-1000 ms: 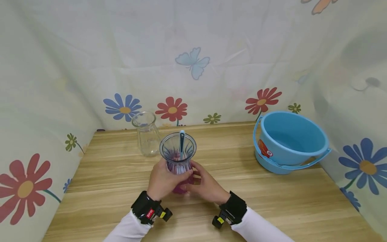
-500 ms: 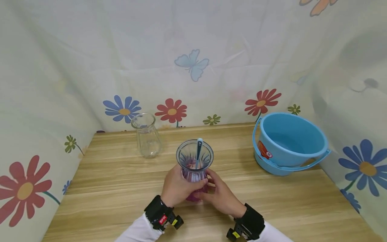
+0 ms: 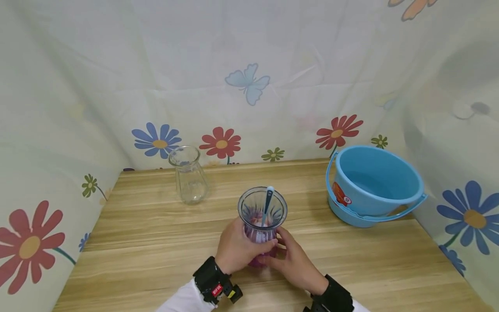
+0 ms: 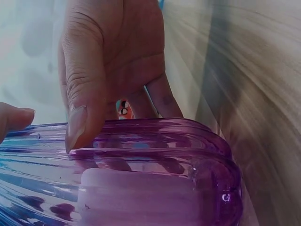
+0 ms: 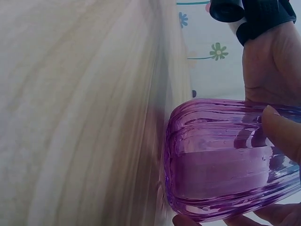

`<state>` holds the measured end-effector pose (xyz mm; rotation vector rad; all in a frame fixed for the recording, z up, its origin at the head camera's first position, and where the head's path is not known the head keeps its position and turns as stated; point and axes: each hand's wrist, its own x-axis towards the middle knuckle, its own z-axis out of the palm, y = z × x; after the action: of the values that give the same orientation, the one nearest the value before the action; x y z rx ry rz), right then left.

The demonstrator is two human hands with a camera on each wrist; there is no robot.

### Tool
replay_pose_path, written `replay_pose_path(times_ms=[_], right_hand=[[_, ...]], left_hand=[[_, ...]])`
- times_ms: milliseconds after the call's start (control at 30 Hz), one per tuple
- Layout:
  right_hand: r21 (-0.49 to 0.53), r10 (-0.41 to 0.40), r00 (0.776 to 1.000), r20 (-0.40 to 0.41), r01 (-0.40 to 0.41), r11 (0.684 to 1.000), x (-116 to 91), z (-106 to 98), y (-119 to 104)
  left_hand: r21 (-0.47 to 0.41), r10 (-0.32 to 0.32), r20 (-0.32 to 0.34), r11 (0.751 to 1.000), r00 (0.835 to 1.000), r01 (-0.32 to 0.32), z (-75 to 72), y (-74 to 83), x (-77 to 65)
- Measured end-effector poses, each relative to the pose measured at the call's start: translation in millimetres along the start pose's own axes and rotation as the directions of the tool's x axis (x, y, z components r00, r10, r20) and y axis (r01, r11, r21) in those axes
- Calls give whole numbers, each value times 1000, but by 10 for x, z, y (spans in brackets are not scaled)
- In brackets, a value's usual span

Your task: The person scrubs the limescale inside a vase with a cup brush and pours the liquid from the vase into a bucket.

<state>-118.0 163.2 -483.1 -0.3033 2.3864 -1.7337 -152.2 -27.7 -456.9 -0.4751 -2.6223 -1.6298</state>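
Note:
A ribbed glass vase [image 3: 260, 236], purple at the bottom and bluish toward its flared rim, stands upright near the front middle in the head view. My left hand [image 3: 242, 249] grips it from the left, thumb across the front. From the right, my right hand [image 3: 294, 262] holds it lower down, its thumb on the glass in the left wrist view. A blue handle [image 3: 267, 203] with a hole near its end leans out of the vase's mouth. Through the purple wall, a pale block-like mass [image 5: 218, 172] shows inside. The vase's base is right at the tabletop in both wrist views.
A second, clear glass vase [image 3: 191, 184] stands at the back left of the wooden table [image 3: 148, 242]. At the back right is a light blue bucket [image 3: 360, 199], its handle lowered. A flower-printed curtain [image 3: 296, 65] surrounds the table on three sides.
Both hands have moved the purple vase to the right and toward me, with the blue handle still in it. The clear vase and the bucket have stayed put.

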Motion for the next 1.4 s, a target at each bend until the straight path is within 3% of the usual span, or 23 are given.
replay_pose_path(times_ms=[400,700,933,1133,1267,1400], right_hand=[[-12,13,1000,-21,-14,1000,-85,-18,19],[-11,-2,1000,31,3,1000,-82,-72,30],[-43,24,990,142,-18,999,-27,-316,-105],[-45,-90,981,170,99,994,-17,-581,-297],[3,-187,979,83,187,982,5,-699,-500],[35,-282,957,-75,285,958,76,-755,-791]], left_hand=[[22,32,9,999,999,-33,63,10,-28],[4,21,33,1000,999,-21,51,-3,-45],[47,20,46,999,999,-22,36,-11,-48],[88,50,41,995,998,-53,42,-24,-38],[100,38,34,994,999,-41,36,-29,-36],[103,29,39,994,999,-33,21,-35,-20]])
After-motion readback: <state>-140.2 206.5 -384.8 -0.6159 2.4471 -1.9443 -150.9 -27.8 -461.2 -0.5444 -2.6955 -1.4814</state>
